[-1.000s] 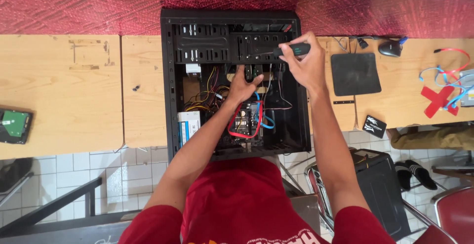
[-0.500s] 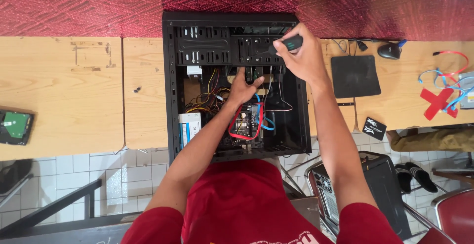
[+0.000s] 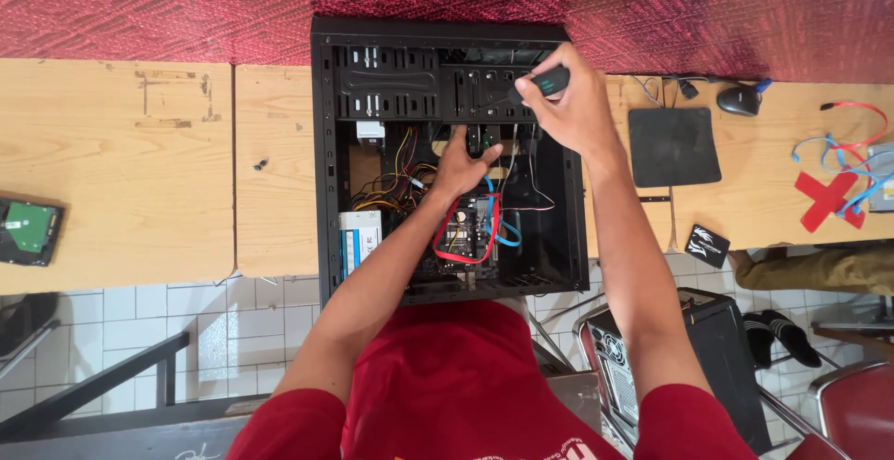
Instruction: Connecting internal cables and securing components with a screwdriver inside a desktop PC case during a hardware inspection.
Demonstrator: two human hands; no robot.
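Observation:
An open black computer case (image 3: 326,162) lies on its side on the wooden table, its inside full of coloured cables and a circuit board. My left hand (image 3: 463,164) reaches inside, fingers gripping a part just below the drive cage (image 3: 391,87). My right hand (image 3: 573,106) is closed round the dark handle of a screwdriver (image 3: 545,81), whose tip points left into the drive cage. A red cable (image 3: 466,227) and blue cables loop over the board below my left hand.
A bare hard drive (image 3: 28,229) lies at the table's left edge. On the right are a black mouse pad (image 3: 672,145), a mouse (image 3: 740,99), a small black card (image 3: 708,244), red and blue cables (image 3: 838,157). Another computer case (image 3: 689,348) stands on the floor, lower right.
My right hand has moved the screwdriver left, from the case's right edge in over the drive cage. My left hand stays inside the case in the same spot.

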